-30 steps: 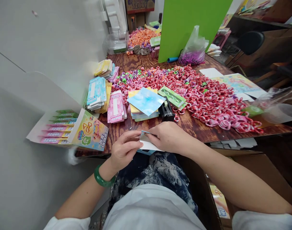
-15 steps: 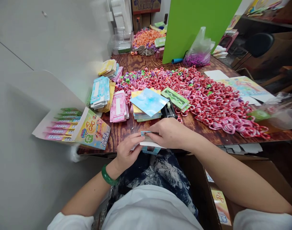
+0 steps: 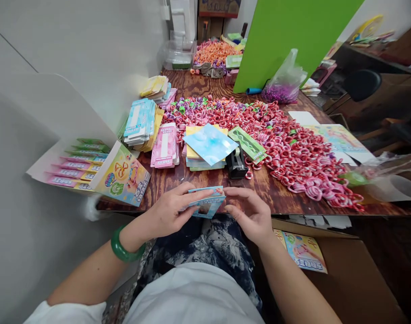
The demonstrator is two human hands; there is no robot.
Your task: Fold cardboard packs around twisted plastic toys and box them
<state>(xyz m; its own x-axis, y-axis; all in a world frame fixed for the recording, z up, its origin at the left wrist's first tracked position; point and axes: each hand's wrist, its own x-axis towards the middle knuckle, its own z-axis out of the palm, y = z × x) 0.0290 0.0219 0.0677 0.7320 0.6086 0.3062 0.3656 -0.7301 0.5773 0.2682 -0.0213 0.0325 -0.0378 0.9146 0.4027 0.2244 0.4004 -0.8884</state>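
Over the table's front edge, my left hand (image 3: pixel 173 209) grips a small blue printed cardboard box (image 3: pixel 210 208) with a dark window in its front. Its thumb lies on the near side and its fingers run along the top. My right hand (image 3: pixel 254 216) is at the box's right end, thumb and fingers apart; the fingertips are close to the edge, and I cannot tell if they touch it. Just beyond the hands are a blue square card (image 3: pixel 212 144) on a stack of coloured cards, a black tape dispenser (image 3: pixel 237 164) and a green windowed box (image 3: pixel 247 144).
Red and pink ring-like pieces (image 3: pixel 286 157) cover much of the wooden table (image 3: pixel 185 177). At left stand a display box (image 3: pixel 127 175) holding coloured packs, a pink stack (image 3: pixel 164 144) and a blue stack (image 3: pixel 139 121). A green panel (image 3: pixel 289 36) rises behind; an open carton (image 3: pixel 357 274) sits lower right.
The blue box has turned so its windowed front shows more. My right hand has let go and drawn back to the right, fingers spreading. The view has shifted slightly.
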